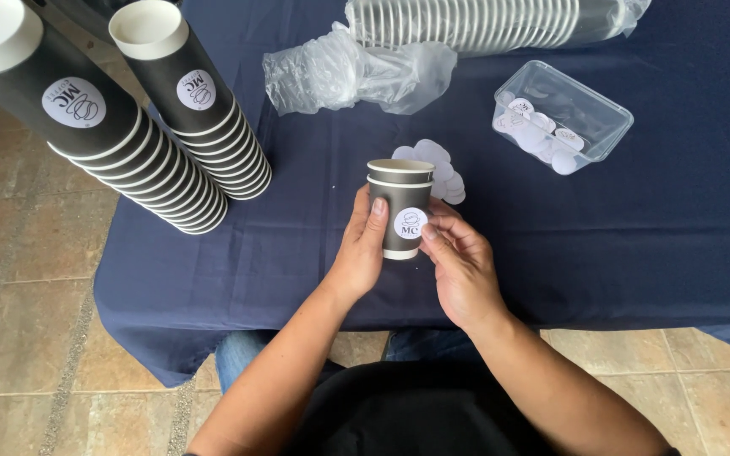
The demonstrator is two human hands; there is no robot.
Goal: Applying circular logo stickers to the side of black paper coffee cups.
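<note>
My left hand (pixel 361 245) grips a short stack of two dark grey paper cups (pixel 400 192) from the left side, thumb on the front. A round white sticker (pixel 411 223) sits on the front of the lower cup. My right hand (pixel 460 262) touches the cup's right side, its fingertips at the sticker's edge. Just behind the cups lies a small pile of round white stickers (pixel 437 165) on the blue tablecloth (pixel 314 211).
Two tall leaning stacks of stickered grey cups (pixel 95 127) (pixel 209 110) stand at the left. A clear plastic tub (pixel 563 114) holds more stickers at the right. A sleeve of cups in crumpled plastic (pixel 466 21) lies at the back. Tiled floor is on the left.
</note>
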